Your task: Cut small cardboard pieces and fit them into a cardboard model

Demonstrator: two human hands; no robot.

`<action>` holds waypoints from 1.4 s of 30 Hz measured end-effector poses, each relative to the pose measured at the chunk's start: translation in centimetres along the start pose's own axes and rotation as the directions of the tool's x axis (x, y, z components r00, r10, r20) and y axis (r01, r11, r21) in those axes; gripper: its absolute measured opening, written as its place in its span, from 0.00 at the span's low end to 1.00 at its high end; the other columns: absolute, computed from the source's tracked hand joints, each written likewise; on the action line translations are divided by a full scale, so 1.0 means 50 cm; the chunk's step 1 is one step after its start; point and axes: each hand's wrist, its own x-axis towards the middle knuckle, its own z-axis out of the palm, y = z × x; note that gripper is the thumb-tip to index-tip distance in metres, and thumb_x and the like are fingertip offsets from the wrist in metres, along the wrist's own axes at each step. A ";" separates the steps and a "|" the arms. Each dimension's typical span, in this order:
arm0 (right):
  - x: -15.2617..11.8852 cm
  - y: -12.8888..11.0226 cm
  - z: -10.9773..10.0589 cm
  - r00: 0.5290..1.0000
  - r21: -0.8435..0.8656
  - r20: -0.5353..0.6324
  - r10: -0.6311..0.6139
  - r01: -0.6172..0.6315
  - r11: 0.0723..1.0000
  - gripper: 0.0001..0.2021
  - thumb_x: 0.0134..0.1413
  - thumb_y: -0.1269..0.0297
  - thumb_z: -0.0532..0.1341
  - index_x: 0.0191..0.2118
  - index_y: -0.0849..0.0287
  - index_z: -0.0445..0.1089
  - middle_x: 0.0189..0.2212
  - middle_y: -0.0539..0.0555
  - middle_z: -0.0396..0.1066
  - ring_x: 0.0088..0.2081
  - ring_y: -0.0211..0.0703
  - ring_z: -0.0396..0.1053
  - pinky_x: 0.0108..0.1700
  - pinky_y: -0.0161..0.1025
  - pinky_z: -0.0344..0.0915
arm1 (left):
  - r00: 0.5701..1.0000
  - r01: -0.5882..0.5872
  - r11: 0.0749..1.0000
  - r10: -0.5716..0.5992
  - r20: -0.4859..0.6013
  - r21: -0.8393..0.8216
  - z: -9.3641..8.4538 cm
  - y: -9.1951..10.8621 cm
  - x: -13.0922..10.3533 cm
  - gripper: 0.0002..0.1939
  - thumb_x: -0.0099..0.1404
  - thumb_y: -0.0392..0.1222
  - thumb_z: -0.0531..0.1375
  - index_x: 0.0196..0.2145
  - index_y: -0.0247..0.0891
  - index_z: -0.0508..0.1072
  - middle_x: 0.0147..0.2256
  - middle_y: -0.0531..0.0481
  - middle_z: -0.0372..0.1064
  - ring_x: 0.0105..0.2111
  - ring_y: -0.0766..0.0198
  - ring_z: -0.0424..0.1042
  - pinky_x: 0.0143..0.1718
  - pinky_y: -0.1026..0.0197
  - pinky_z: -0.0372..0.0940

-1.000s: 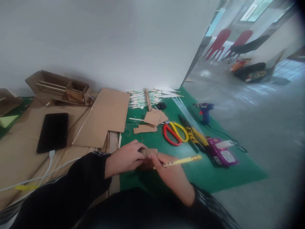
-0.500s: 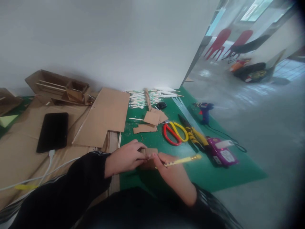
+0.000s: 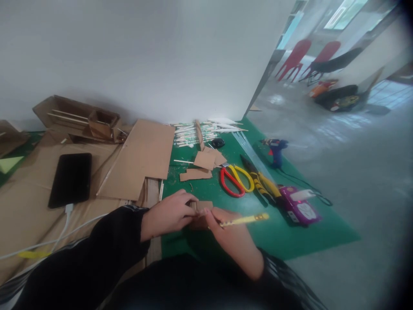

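Observation:
Near the front of the green table, my left hand (image 3: pixel 172 214) has its fingers closed on a small piece of cardboard (image 3: pixel 204 204). My right hand (image 3: pixel 234 232) pinches a yellow patterned pencil (image 3: pixel 247 220), its back end pointing right. The pencil's tip is hidden by my fingers, at the cardboard. Just beyond lie cardboard scraps (image 3: pixel 205 160) and scissors (image 3: pixel 232 186) with one red and one yellow handle. Black-and-yellow pliers (image 3: pixel 263 183) rest to the right of the scissors.
A purple box (image 3: pixel 300 206) with a white plug and a blue glue gun (image 3: pixel 278 150) are on the right. Clear glue sticks (image 3: pixel 250 150) lie behind the pliers. Left are a large cardboard sheet (image 3: pixel 142 150), a black phone (image 3: pixel 71 178) on its cable, and a cardboard construction (image 3: pixel 72 116).
The pencil has shifted slightly left along with my right hand. My left hand stays on the cardboard.

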 end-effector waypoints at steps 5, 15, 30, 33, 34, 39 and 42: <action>-0.006 0.013 -0.004 1.000 -0.035 -0.024 0.016 -0.017 0.999 0.21 0.65 0.63 0.50 0.18 0.57 0.59 0.14 0.46 0.59 0.16 0.34 0.54 0.22 0.35 0.48 | 1.000 0.003 1.000 -0.003 0.003 -0.003 -0.001 0.000 0.000 0.10 0.67 0.41 0.58 0.39 0.42 0.79 0.48 0.44 0.68 0.48 0.56 0.65 0.50 0.54 0.63; -0.004 0.014 -0.004 1.000 -0.085 -0.015 -0.018 0.017 0.996 0.21 0.65 0.63 0.51 0.19 0.57 0.60 0.14 0.46 0.61 0.17 0.34 0.55 0.22 0.35 0.49 | 1.000 -0.004 1.000 0.004 -0.011 -0.008 0.001 -0.002 -0.001 0.09 0.67 0.40 0.58 0.39 0.42 0.79 0.48 0.44 0.69 0.48 0.56 0.65 0.50 0.55 0.63; -0.015 0.058 -0.047 0.982 -0.064 -0.160 0.099 -0.110 0.992 0.23 0.66 0.59 0.50 0.18 0.56 0.60 0.11 0.46 0.59 0.15 0.35 0.57 0.21 0.35 0.52 | 0.999 0.042 0.998 -0.042 -0.008 -0.042 0.002 -0.007 -0.004 0.13 0.68 0.44 0.57 0.49 0.47 0.75 0.50 0.48 0.68 0.49 0.56 0.64 0.51 0.54 0.63; -0.019 0.083 -0.057 0.975 -0.041 -0.139 0.171 -0.179 0.983 0.20 0.66 0.58 0.53 0.22 0.56 0.67 0.17 0.49 0.69 0.20 0.38 0.66 0.25 0.35 0.59 | 0.985 0.135 0.989 -0.140 -0.098 -0.058 0.002 -0.010 -0.005 0.16 0.67 0.45 0.58 0.52 0.46 0.71 0.51 0.49 0.67 0.51 0.57 0.63 0.52 0.54 0.62; -0.020 0.094 -0.061 0.976 -0.050 -0.136 0.168 -0.176 0.983 0.18 0.65 0.57 0.54 0.25 0.56 0.69 0.21 0.51 0.72 0.23 0.40 0.69 0.28 0.35 0.62 | 0.974 0.171 0.984 -0.177 -0.144 -0.052 0.000 -0.013 -0.005 0.17 0.66 0.44 0.59 0.53 0.45 0.71 0.51 0.48 0.66 0.51 0.57 0.63 0.53 0.54 0.62; -0.013 0.153 -0.080 0.998 -0.124 -0.036 0.050 -0.054 0.991 0.13 0.65 0.59 0.53 0.47 0.56 0.71 0.43 0.58 0.73 0.45 0.50 0.69 0.47 0.44 0.65 | 0.892 0.354 0.932 -0.312 -0.326 0.077 -0.029 -0.032 -0.006 0.15 0.66 0.38 0.55 0.50 0.41 0.72 0.50 0.44 0.63 0.51 0.54 0.63 0.54 0.51 0.61; 0.002 0.171 -0.083 0.995 -0.189 0.097 -0.005 0.024 0.982 0.16 0.65 0.66 0.51 0.55 0.55 0.67 0.49 0.57 0.71 0.49 0.52 0.65 0.52 0.49 0.62 | 0.862 0.423 0.884 -0.326 -0.389 0.199 -0.052 -0.038 -0.009 0.13 0.66 0.40 0.55 0.46 0.40 0.74 0.53 0.43 0.62 0.52 0.49 0.61 0.54 0.46 0.59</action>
